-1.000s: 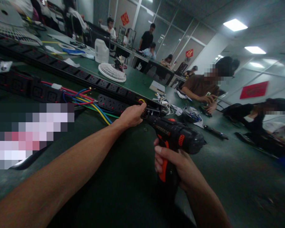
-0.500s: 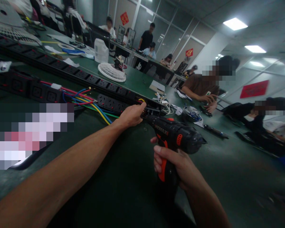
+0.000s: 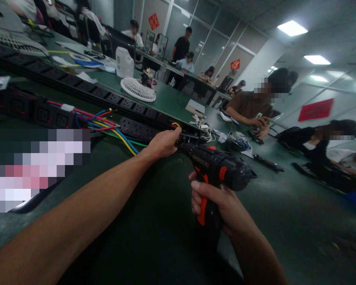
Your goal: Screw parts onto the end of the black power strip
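Observation:
My right hand (image 3: 218, 206) is wrapped round the handle of a black and orange cordless drill (image 3: 222, 170). The drill's nose points left at the end of a long black power strip (image 3: 142, 128) lying on the green table (image 3: 154, 221). My left hand (image 3: 163, 143) is stretched out to that same end, fingers closed against the strip beside the drill's tip. What the fingertips pinch is hidden. Loose red, blue, yellow and green wires (image 3: 112, 130) run out of another strip section just left of my left hand.
More black power strips (image 3: 77, 85) run along the table's far left. A white fan grille (image 3: 138, 89) and a white box (image 3: 195, 107) lie beyond. People sit working at the right (image 3: 249, 109) and at far tables. A blurred patch covers the left.
The drill and my right hand have shifted slightly left and up towards the strip's end. My left hand stays put on the strip.

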Action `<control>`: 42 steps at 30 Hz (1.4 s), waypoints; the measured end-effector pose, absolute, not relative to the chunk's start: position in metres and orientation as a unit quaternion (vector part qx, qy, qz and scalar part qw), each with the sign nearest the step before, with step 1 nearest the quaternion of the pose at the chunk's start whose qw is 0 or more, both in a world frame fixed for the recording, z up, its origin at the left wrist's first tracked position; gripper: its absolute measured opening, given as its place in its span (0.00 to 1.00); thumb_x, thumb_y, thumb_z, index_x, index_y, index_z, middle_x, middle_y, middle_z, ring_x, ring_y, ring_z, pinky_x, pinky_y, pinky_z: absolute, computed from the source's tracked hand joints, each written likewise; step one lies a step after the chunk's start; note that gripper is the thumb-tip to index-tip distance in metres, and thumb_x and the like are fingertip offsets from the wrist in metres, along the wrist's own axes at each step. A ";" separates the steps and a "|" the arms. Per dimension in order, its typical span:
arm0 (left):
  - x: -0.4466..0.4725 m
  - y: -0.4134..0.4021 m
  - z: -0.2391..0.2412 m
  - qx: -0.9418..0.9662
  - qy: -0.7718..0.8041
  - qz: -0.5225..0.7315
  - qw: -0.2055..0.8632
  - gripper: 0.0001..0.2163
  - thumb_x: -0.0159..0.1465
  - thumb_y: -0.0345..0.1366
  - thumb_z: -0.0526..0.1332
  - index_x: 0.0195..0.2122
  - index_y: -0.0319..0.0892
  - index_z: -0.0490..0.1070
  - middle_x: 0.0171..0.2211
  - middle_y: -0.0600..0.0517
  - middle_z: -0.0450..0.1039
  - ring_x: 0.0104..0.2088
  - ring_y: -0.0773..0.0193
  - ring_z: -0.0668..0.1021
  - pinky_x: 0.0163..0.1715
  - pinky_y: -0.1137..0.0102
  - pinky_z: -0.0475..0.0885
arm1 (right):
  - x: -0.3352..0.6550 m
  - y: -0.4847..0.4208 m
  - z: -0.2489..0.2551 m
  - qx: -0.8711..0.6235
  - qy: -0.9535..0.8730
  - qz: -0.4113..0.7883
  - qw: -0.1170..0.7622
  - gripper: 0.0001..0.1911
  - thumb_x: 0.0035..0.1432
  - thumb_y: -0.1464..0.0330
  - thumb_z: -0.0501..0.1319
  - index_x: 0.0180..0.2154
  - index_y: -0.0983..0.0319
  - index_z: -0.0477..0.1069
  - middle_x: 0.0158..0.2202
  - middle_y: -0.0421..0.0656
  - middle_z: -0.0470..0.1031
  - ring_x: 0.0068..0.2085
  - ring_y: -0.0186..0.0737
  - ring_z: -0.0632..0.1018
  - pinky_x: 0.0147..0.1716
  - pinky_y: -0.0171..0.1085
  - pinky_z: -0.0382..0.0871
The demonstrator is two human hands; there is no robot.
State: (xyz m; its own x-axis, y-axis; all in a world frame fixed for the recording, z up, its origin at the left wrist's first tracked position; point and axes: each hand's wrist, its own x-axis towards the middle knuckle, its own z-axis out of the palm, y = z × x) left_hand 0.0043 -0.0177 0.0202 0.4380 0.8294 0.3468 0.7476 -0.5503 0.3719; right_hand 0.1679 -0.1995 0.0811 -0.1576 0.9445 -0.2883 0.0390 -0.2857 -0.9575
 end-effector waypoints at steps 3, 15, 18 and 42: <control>0.004 -0.018 0.020 0.846 0.466 0.245 0.084 0.20 0.65 0.35 0.63 0.56 0.42 0.62 0.49 0.41 0.79 0.50 0.50 0.81 0.48 0.61 0.75 | 0.169 -0.200 0.080 -0.526 -0.466 0.599 0.383 0.16 0.58 0.60 0.73 0.42 0.61 0.72 0.23 0.34 0.70 0.22 0.34 0.73 0.23 0.35 0.68; 0.003 -0.016 0.018 0.846 0.464 0.251 0.078 0.20 0.64 0.35 0.64 0.56 0.43 0.62 0.48 0.42 0.80 0.49 0.51 0.81 0.46 0.63 0.75 | 0.166 -0.200 0.084 -0.528 -0.456 0.608 0.379 0.19 0.56 0.59 0.74 0.42 0.60 0.71 0.22 0.33 0.70 0.22 0.34 0.73 0.23 0.35 0.69; 0.003 -0.017 0.019 0.847 0.466 0.241 0.081 0.21 0.65 0.35 0.63 0.57 0.43 0.61 0.49 0.42 0.79 0.50 0.50 0.81 0.48 0.62 0.74 | 0.166 -0.199 0.084 -0.530 -0.457 0.606 0.379 0.19 0.55 0.59 0.75 0.41 0.60 0.71 0.22 0.33 0.70 0.22 0.34 0.73 0.23 0.35 0.69; 0.004 -0.017 0.019 0.843 0.466 0.253 0.094 0.19 0.65 0.36 0.63 0.56 0.42 0.63 0.49 0.41 0.79 0.50 0.51 0.81 0.49 0.61 0.74 | 0.165 -0.199 0.084 -0.536 -0.467 0.602 0.364 0.20 0.57 0.58 0.73 0.45 0.59 0.71 0.23 0.34 0.69 0.23 0.35 0.73 0.24 0.36 0.68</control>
